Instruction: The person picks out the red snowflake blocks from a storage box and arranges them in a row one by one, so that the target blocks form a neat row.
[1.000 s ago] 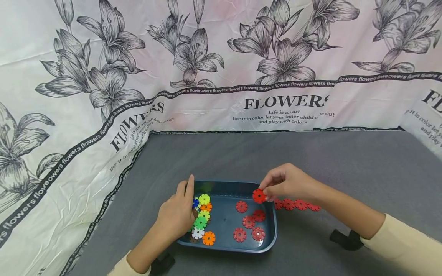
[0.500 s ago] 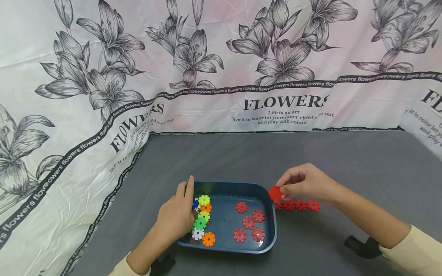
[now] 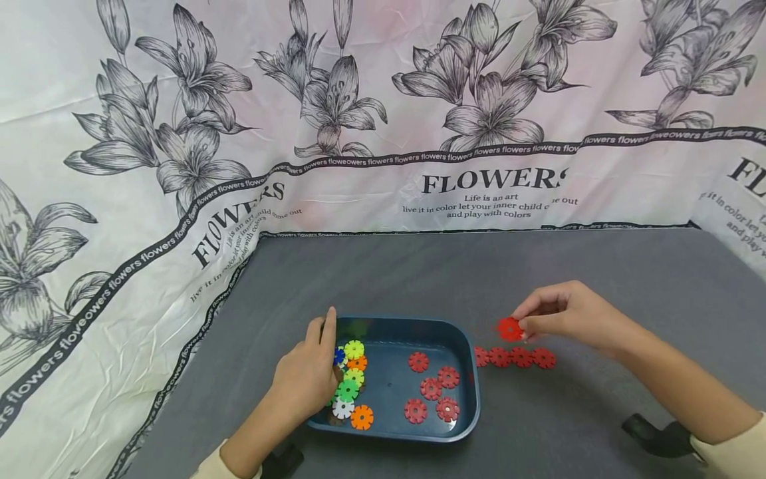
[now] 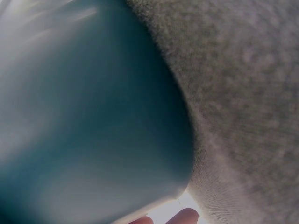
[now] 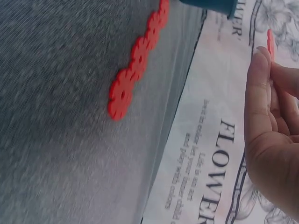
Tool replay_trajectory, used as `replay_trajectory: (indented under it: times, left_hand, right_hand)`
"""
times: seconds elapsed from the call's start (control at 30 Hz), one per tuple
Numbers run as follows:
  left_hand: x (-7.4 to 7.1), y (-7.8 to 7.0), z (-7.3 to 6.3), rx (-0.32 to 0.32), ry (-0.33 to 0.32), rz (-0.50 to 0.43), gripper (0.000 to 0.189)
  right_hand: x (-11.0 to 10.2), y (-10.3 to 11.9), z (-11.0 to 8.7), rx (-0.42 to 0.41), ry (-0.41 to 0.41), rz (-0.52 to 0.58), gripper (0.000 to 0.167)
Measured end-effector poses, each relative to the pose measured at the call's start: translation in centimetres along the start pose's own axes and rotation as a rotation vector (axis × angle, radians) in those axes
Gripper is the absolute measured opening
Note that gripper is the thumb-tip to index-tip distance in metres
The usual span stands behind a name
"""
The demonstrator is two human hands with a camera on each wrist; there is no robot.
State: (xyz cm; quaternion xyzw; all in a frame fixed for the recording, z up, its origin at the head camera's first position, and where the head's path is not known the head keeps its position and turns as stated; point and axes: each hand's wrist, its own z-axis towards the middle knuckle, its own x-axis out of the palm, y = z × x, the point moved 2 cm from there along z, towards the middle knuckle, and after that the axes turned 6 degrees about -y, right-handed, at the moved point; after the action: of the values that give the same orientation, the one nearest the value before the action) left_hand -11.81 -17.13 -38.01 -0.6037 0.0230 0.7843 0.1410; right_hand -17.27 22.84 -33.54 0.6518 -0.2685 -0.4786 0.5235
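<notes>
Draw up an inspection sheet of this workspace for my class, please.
Surface: grey tabletop bearing a blue tray.
Job's things: five red discs inside the tray; row of red discs right of it; held red disc.
Clutter: mixed-colour discs overlapping at the tray's left end, partly hidden.
Hands: left hand touches the tray's left side; right hand pinches the held red disc near the row.
Cables: nothing seen.
Surroundings: white flower-print cloth, lettered FLOWERS, behind and left.
</notes>
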Motion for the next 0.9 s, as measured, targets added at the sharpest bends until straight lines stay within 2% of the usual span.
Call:
replay_trajectory:
  times: [0.23, 0.63, 0.9]
  left_hand:
    - [0.0, 0.0, 0.1, 0.001, -0.005, 0.007, 0.085]
    - [0.1, 0.0, 0.0, 0.003, -0.005, 0.01, 0.086]
    - [0.1, 0.0, 0.0, 0.002, 0.002, 0.007, 0.087]
  right_hand:
    - [-1.5, -0.9, -1.1, 0.007, -0.009, -0.047, 0.017]
    - [-2.9, -4.1, -2.9, 0.157, 0.008, -0.042, 0.02]
    - [-4.1, -5.6, -3.7, 0.2, 0.011, -0.042, 0.021]
